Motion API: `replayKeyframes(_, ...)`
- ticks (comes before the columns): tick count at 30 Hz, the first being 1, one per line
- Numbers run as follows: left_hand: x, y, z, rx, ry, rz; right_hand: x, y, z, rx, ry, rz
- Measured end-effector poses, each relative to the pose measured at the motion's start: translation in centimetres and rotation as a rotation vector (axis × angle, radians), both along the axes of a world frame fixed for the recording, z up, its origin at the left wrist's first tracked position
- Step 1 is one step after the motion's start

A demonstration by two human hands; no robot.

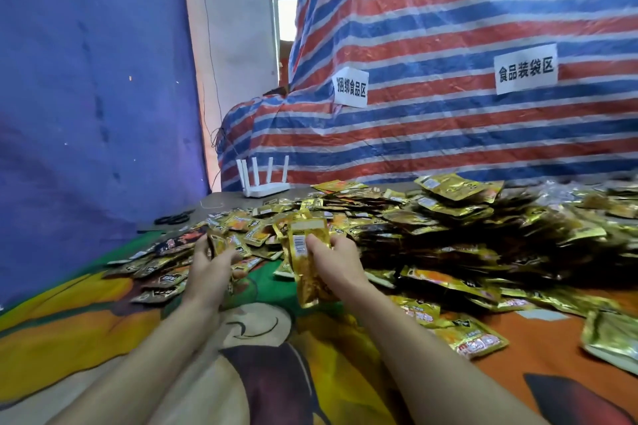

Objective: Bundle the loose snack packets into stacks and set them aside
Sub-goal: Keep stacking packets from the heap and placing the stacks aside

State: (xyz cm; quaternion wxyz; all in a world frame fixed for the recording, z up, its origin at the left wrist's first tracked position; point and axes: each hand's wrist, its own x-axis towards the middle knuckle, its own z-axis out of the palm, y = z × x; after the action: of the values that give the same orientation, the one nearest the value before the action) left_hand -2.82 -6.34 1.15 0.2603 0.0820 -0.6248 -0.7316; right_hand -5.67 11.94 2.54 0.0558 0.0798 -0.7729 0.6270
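Note:
A big heap of gold snack packets [448, 228] covers the table from the middle to the right. My right hand [336, 260] grips a small upright stack of gold packets [307, 262], barcode side towards me, thumb across the front. My left hand [207, 269] reaches into the loose packets at the left of the heap and pinches one gold packet [218, 241] between thumb and fingers. Darker brown packets [162, 272] lie scattered left of that hand.
A colourful cartoon cloth [241, 338] covers the table. A white router [264, 178] stands at the far edge, with black rubber bands [172, 218] to its left. A striped tarp [448, 79] with two paper signs rises behind; a blue sheet [86, 97] hangs on the left.

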Motion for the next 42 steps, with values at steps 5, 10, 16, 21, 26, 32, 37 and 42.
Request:
replayKeyframes(5, 0.9, 6.4, 2.4, 0.374, -0.009, -0.376, 0.0, 0.0, 0.1, -0.212, -0.028, 0.049)
replayKeyframes(10, 1.4, 8.0, 0.6, 0.357, 0.011, -0.507, 1.2, -0.7, -0.1, -0.096, 0.025, 0.061)
replayKeyframes(16, 1.6, 7.8, -0.2, 0.265, -0.094, -0.612, 1.7, -2.2, -1.5, -0.11, 0.186, 0.091)
replayKeyframes(21, 1.2, 8.0, -0.3, 0.243, -0.108, -0.625, 1.2, -2.6, -2.6, -0.099, 0.166, 0.078)
replayKeyframes(26, 0.9, 7.9, -0.8, 0.251, -0.087, -0.602, 0.9, -2.7, -2.8, -0.146, 0.196, 0.008)
replayKeyframes(32, 0.4, 8.6, -1.0, 0.1, 0.008, -0.384, 0.4, -2.6, -2.7, -0.33, 0.107, -0.102)
replayKeyframes(37, 0.6, 8.8, -1.4, 0.029, 0.069, -0.406, 0.2, -1.4, -1.2, -0.746, -0.179, 0.033)
replayKeyframes(42, 0.9, 9.0, -1.9, -0.295, 0.145, -0.537, 1.2, -0.3, 0.0, -0.581, 0.01, 0.172)
